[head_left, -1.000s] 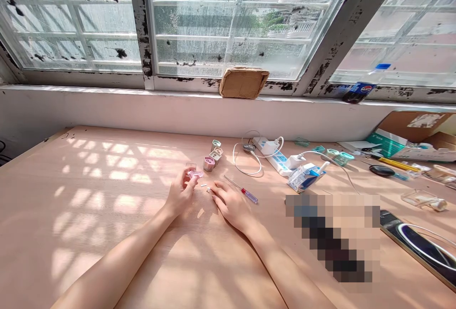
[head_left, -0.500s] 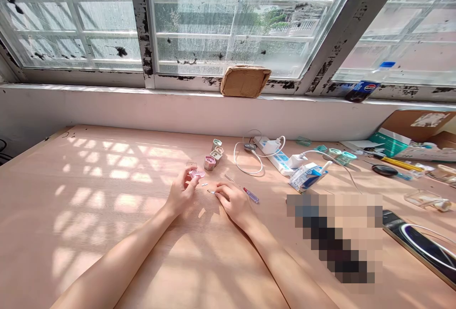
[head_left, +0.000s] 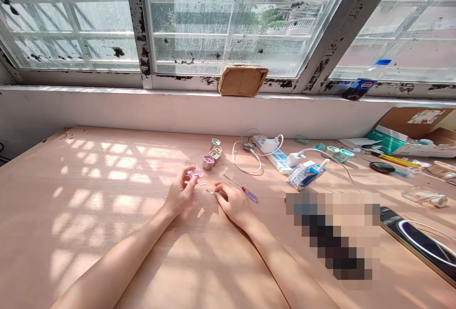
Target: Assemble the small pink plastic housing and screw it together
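Note:
My left hand (head_left: 181, 190) rests on the light wooden table (head_left: 78, 233), its fingers pinching a small pink plastic part (head_left: 195, 174). A small clear piece (head_left: 190, 164) stands just behind those fingertips. My right hand (head_left: 233, 203) lies with its fingertips beside a tiny white piece (head_left: 212, 192), and I see nothing held in it. A few more tiny white bits (head_left: 203, 184) lie between my hands. To the right of my right hand lies a small screwdriver (head_left: 245, 192) with a red and clear handle. Several small plug-like parts (head_left: 210, 156) stand in a cluster beyond my hands.
Behind the screwdriver are a white power strip (head_left: 272, 154) with a charger and looped cables, and a small carton (head_left: 304, 176). A phone (head_left: 415, 242) lies at the right edge, beside a pixelated patch. Tools and a cardboard box (head_left: 416, 128) sit far right, below the window sill.
The view has shifted slightly. My hands stay nearly in place, with my right fingertips a little closer to the tiny white piece.

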